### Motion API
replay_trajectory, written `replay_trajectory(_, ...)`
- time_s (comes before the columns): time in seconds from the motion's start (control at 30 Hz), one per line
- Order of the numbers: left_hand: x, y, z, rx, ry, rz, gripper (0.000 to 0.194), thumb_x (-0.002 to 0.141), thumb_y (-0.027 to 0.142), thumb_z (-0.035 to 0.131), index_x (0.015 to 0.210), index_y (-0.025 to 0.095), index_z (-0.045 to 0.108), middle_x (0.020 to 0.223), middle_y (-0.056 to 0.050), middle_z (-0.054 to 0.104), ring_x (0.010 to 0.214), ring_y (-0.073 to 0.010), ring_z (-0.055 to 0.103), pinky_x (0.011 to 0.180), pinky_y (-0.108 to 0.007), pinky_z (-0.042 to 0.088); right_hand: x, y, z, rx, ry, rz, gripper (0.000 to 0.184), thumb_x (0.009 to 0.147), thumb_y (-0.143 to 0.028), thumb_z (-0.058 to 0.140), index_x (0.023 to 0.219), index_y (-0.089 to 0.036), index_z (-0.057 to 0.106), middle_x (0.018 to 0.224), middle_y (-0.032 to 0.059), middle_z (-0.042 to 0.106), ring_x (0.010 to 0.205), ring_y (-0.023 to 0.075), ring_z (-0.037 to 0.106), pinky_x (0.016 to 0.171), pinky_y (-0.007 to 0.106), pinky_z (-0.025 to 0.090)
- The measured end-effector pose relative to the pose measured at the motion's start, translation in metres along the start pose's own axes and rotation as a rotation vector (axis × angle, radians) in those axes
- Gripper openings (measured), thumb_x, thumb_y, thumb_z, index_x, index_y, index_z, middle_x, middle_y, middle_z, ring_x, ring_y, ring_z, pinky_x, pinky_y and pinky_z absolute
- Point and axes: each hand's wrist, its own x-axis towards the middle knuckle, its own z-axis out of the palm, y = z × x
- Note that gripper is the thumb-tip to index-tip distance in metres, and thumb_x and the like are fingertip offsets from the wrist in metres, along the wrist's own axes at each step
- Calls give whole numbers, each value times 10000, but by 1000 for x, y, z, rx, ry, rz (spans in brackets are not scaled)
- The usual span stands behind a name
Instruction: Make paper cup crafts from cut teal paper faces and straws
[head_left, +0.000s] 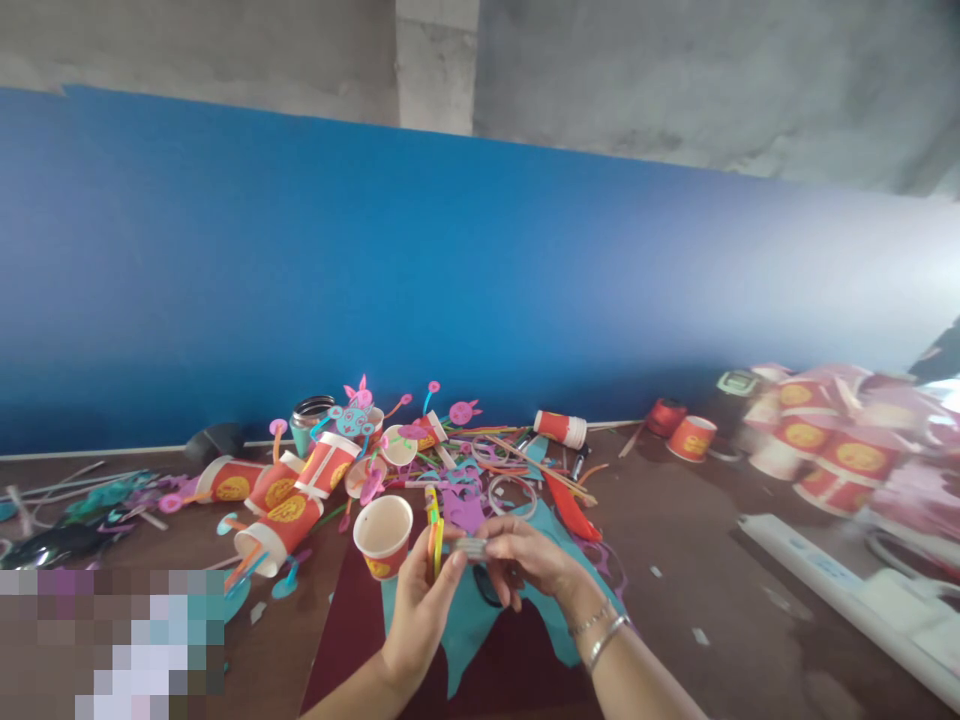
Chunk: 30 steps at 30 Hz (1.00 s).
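My left hand (pixel 421 605) is closed round a thin yellow and orange paper strip (pixel 433 530) that stands upright between its fingers. My right hand (pixel 525 560), with bracelets at the wrist, pinches a small grey-white piece (pixel 471 546) right beside the strip. Both hands meet above a teal paper sheet (pixel 469 620) lying on a dark red mat (pixel 352 640). An upright red and white paper cup (pixel 383 536) stands just left of my left hand.
Several red paper cups (pixel 289 490) with pink and blue cut-out figures lie heaped at the left and back, among coloured strips (pixel 517 460). More cups (pixel 817 430) crowd the right side. A white long box (pixel 847 590) lies at the right. A blue wall runs behind the brown table (pixel 675 560).
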Motion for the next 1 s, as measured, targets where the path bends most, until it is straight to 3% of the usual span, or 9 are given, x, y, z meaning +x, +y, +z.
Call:
replay_trajectory(0.33, 0, -1, 0, 1, -7, -19, 309, 737, 382, 674, 930, 148, 615, 782, -39, 625, 735, -168, 583, 663, -240, 473, 1, 0, 2, -4, 25, -27, 160, 727, -308, 542, 734, -148, 555, 395, -24, 611, 205, 72, 407, 258, 161, 211)
replay_trajectory(0.63, 0, 3, 1, 23, -40, -5, 280, 768, 356, 649, 948, 149, 592, 858, -50, 627, 790, -168, 585, 709, -239, 473, 0, -3, 3, -16, 45, -39, 186, 679, -288, 510, 714, -123, 586, 396, -16, 605, 204, 60, 394, 267, 164, 200)
replay_trajectory(1.0, -1, 10, 2, 61, -75, 21, 255, 784, 367, 628, 918, 152, 600, 800, -38, 617, 744, -158, 574, 686, -231, 468, -1, -1, 2, -38, 21, -25, 178, 663, -253, 473, 711, -128, 590, 416, -14, 621, 210, 66, 408, 259, 161, 203)
